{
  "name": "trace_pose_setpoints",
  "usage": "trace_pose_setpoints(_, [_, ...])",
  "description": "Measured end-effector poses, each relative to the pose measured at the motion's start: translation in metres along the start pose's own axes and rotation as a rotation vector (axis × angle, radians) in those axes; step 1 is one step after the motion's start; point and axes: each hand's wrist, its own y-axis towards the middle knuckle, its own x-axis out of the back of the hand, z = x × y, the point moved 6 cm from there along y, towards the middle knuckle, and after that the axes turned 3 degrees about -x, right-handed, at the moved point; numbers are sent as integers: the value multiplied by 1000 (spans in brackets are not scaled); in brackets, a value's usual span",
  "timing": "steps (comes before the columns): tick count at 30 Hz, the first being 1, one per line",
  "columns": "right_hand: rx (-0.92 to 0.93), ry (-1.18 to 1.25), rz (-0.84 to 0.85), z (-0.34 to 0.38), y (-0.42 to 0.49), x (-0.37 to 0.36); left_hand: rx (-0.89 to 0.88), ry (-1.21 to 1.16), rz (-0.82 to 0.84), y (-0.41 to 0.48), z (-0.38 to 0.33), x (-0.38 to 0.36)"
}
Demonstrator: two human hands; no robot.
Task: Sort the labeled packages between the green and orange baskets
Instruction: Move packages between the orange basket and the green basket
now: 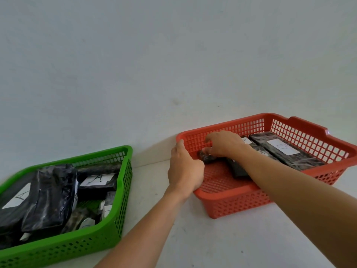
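Observation:
The orange basket [231, 202] stands at the right and holds black wrapped packages; the far one [286, 151] carries a white label marked B. My left hand [185, 169] grips the basket's left rim. Inside the basket, my right hand [224, 145] closes its fingers on a small black package [207, 158] near the left wall. The green basket [108, 235] at the lower left holds several black packages, one [96, 181] with a white label marked A.
Both baskets rest on a white surface [183, 238] against a plain white wall [173, 64]. A strip of bare surface separates the two baskets, and my forearms cross it.

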Motion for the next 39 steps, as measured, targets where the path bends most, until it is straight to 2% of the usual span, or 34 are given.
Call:
trace_pose_setpoints(3, [56,-41,100,3,-1,-7,3,8,-1,1,1,0])
trace_pose_setpoints(10, [-12,-22,146,-6,-1,-11,19,58,-38,-3,-3,8])
trace_pose_setpoints(13, [5,69,58,-8,-2,3,-29,93,-122,-6,-13,21])
trace_pose_setpoints(19, [90,276,-114,30,-13,61,-208,-36,-241,-8,-24,93])
trace_pose_setpoints(24, [253,328,-149,127,-48,93,-411,226,-323,-23,13,197])
trace_pose_setpoints(29, [414,367,3,246,-84,76,-313,526,-406,-42,103,301])
trace_pose_setpoints(31, [400,421,110,283,-89,56,-205,641,-420,-50,141,335])
trace_pose_setpoints(34, [233,520,207,316,-81,27,-17,699,-413,-64,189,367])
trace_pose_setpoints(36, [92,597,272,326,-75,8,60,608,-427,-72,205,374])
trace_pose_setpoints(39, [-34,707,349,335,-72,-17,38,535,-424,-72,205,370])
